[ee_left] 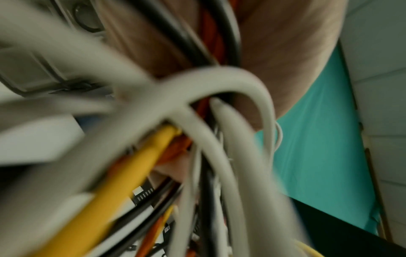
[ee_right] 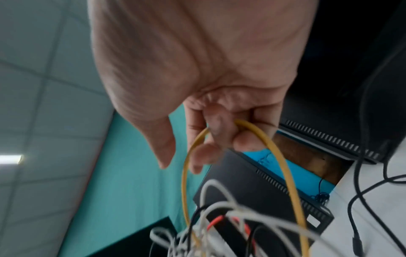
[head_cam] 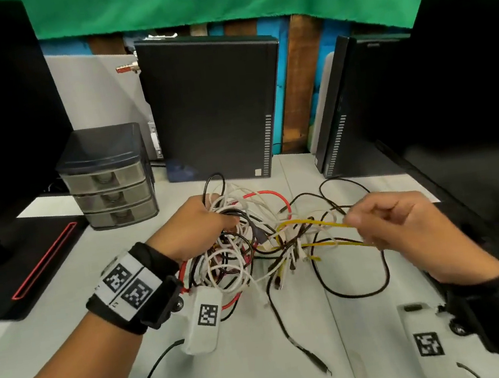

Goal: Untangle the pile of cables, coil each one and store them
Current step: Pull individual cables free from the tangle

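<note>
Two hands' fingers clamp the cable tangle (head_cam: 249, 242) and yellow cable (head_cam: 325, 222) before drawers (head_cam: 110, 178).

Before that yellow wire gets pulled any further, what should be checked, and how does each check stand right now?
1. Right hand has the yellow cable looped around its curled fingers: ok.
2. Left hand grips the cable pile to steady it: ok.
3. Yellow cable free of the pile: not ok, it runs into the knot.
4. Yellow cable's ends located: cannot tell.
5. Drawer unit open for storing: not ok, drawers closed.
</note>
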The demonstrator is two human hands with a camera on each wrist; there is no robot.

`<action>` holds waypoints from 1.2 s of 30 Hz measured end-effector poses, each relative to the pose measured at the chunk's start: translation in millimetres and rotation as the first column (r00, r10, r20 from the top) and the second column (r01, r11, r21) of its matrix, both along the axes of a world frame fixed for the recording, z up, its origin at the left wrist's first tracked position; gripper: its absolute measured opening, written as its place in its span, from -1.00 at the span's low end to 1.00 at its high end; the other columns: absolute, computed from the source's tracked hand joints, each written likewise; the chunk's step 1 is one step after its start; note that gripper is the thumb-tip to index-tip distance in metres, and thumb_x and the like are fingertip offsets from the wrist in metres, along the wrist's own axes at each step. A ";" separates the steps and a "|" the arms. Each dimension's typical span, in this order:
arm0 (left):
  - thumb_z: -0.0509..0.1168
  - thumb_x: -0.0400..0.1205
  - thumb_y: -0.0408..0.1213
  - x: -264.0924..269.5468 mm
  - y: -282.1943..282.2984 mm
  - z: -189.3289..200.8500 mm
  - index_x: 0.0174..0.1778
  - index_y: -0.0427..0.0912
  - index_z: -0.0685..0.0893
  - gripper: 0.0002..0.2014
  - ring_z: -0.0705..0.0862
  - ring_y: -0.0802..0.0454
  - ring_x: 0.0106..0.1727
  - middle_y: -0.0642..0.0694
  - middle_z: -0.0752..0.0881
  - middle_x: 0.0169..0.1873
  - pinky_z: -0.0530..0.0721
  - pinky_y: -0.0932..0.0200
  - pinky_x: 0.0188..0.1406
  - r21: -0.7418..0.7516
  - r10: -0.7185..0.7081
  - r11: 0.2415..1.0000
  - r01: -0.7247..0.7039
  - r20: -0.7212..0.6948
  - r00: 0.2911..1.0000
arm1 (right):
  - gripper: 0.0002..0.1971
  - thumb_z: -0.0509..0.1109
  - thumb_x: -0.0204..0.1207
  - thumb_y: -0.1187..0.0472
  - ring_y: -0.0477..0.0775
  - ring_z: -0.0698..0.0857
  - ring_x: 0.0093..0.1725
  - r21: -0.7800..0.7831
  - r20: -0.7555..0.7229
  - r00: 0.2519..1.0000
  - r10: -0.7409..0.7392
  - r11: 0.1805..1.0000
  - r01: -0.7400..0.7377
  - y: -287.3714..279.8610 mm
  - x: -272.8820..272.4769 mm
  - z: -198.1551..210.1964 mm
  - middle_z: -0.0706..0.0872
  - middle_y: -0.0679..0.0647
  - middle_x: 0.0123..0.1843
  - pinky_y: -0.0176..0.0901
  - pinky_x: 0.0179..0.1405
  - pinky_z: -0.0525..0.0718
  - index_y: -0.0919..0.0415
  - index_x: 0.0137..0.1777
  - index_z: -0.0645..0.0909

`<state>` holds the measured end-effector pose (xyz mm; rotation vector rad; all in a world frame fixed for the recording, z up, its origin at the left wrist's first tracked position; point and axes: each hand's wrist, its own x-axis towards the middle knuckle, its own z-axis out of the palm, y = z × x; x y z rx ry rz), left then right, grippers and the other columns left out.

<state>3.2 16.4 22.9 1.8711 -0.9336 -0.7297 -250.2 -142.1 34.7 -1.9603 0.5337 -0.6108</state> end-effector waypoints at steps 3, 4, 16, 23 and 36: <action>0.38 0.60 -0.42 -14.4 -4.4 -3.3 -0.08 -0.25 0.77 -0.93 0.82 -0.20 -0.10 -0.23 0.85 -0.15 0.72 -0.01 -0.06 -0.015 -0.040 0.999 0.041 0.038 0.998 | -0.76 0.48 0.44 -0.17 -0.01 0.59 -0.44 -0.121 -0.159 0.986 0.051 0.990 -0.071 20.5 12.7 -11.0 0.77 0.00 -0.34 -0.18 -0.38 0.55 -0.03 -0.20 0.81; 0.38 0.59 -0.42 -20.2 -5.4 -3.4 -0.10 -0.25 0.76 -0.94 0.82 -0.15 -0.16 -0.23 0.84 -0.17 0.71 0.02 -0.11 -0.026 -0.064 0.998 0.065 0.049 0.997 | -0.75 0.48 0.47 -0.21 -0.11 0.56 -0.47 -0.189 -0.208 0.977 0.036 0.979 -0.076 24.0 16.4 -17.3 0.78 -0.04 -0.31 -0.22 -0.40 0.50 -0.07 -0.19 0.80; 0.22 0.46 -0.12 -37.9 -13.4 -20.6 0.02 -0.01 0.68 -0.74 0.75 -0.01 0.02 0.03 0.79 -0.06 0.70 -0.08 0.16 0.027 -0.142 0.990 0.140 0.196 0.970 | -0.80 0.41 0.65 0.09 -0.12 0.47 -0.45 -0.139 0.003 1.000 0.024 0.990 -0.024 30.1 23.4 -24.9 0.61 0.02 -0.45 -0.28 -0.36 0.49 0.09 -0.08 0.85; 0.25 0.62 -0.26 -22.6 -16.5 -33.6 0.04 -0.04 0.61 -0.89 0.71 -0.09 0.04 -0.03 0.76 -0.02 0.68 -0.05 0.14 0.095 -0.111 0.992 0.084 0.321 0.941 | -0.74 0.37 0.51 -0.02 0.05 0.52 -0.35 0.058 0.319 0.947 -0.026 0.998 0.008 25.6 8.5 10.3 0.81 0.16 -0.15 -0.19 -0.24 0.57 0.08 -0.10 0.85; 0.37 0.61 -0.38 -1.6 -8.5 -12.2 -0.07 -0.11 0.76 -0.90 0.79 -0.02 -0.03 -0.05 0.84 -0.13 0.70 -0.02 0.10 -0.080 0.047 0.996 -0.038 0.114 0.992 | -0.72 0.54 0.40 -0.08 0.07 0.42 -0.56 0.141 0.167 0.955 -0.244 0.965 0.222 -20.5 -23.1 30.1 0.70 0.29 -0.40 -0.23 -0.60 0.42 0.14 -0.11 0.76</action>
